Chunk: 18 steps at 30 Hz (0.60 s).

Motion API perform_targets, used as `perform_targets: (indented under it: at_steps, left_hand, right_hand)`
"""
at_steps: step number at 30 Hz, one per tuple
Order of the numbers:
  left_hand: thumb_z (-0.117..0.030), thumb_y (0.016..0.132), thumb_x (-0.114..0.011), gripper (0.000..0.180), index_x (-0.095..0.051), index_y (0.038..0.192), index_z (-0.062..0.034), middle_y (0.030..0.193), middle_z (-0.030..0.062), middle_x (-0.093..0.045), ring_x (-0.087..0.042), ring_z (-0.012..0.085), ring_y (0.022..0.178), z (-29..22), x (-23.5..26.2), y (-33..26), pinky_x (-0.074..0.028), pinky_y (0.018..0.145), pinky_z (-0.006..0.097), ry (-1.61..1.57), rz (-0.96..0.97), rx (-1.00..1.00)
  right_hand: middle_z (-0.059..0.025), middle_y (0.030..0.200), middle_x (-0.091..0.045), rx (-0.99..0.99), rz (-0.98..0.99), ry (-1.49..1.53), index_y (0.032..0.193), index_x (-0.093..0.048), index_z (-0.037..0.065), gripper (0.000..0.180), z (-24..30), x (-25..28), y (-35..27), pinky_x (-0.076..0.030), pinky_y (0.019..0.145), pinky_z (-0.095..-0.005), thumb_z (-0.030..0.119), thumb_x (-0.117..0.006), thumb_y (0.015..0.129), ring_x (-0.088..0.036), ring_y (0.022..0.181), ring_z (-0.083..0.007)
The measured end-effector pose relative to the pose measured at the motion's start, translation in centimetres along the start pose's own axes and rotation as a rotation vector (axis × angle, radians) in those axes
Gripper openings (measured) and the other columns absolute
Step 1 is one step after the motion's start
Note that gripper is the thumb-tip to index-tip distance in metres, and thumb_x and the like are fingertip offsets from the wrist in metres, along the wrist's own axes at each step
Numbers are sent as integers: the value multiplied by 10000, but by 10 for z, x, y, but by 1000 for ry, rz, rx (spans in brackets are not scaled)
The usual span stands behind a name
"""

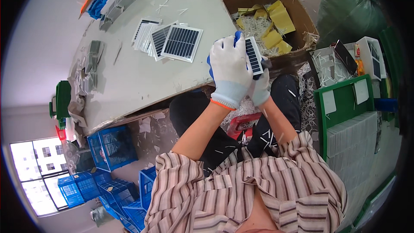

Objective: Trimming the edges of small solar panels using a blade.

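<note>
A small solar panel, dark with thin lines and a white border, is held tilted over the table's right corner. My left hand, in a white glove with blue palm side, is closed round its left edge. My right hand, gloved too, grips it from the lower right; its fingers are largely hidden behind the panel. Something dark shows by the right fingers, too small to make out. On the table to the left lie a loose solar panel atop others and a fanned stack of panels.
Beyond my hands stands a cardboard box with shredded white strips and yellow pieces. A green crate of stacked white-edged panels is at right. More panel stacks line the table's far left. Blue crates stand lower left.
</note>
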<state>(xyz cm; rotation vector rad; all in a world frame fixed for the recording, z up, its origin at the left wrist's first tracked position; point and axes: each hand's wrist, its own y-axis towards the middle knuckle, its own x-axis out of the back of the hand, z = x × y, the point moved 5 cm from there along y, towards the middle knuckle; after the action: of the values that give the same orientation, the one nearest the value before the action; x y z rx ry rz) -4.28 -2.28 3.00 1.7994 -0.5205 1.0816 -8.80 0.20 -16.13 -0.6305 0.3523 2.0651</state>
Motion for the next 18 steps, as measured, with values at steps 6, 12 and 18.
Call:
perform_targets:
  at_steps: [6, 12, 18]
  left_hand:
    - [-28, 722, -558, 441, -572, 1161, -65, 1029, 139, -556, -497, 320, 982, 1, 1, 2, -406, 837, 415, -119, -7, -63]
    - [37, 731, -525, 454, -549, 1182, -8, 1083, 155, -559, -531, 309, 1018, 17, 8, -2, -430, 877, 379, -437, -86, 124]
    - [22, 808, -505, 399, -540, 1204, -6, 1203, 170, -540, -510, 273, 1124, 58, 18, 4, -386, 970, 334, -706, -118, 185]
  right_hand:
    - [-41, 926, -597, 38, 269, -11, 1109, -491, 40, 378, -3, -22, 56, -485, 704, -249, 79, -684, 786, -585, 793, -117]
    - [-110, 841, -650, 729, 383, -612, 1048, -614, 35, 381, 138, -13, 20, -498, 652, -318, 43, -694, 676, -612, 639, -221]
    - [-77, 790, -661, 510, 406, -722, 927, -648, 9, 214, 190, 22, 14, -488, 647, -269, 51, -680, 719, -643, 705, -147]
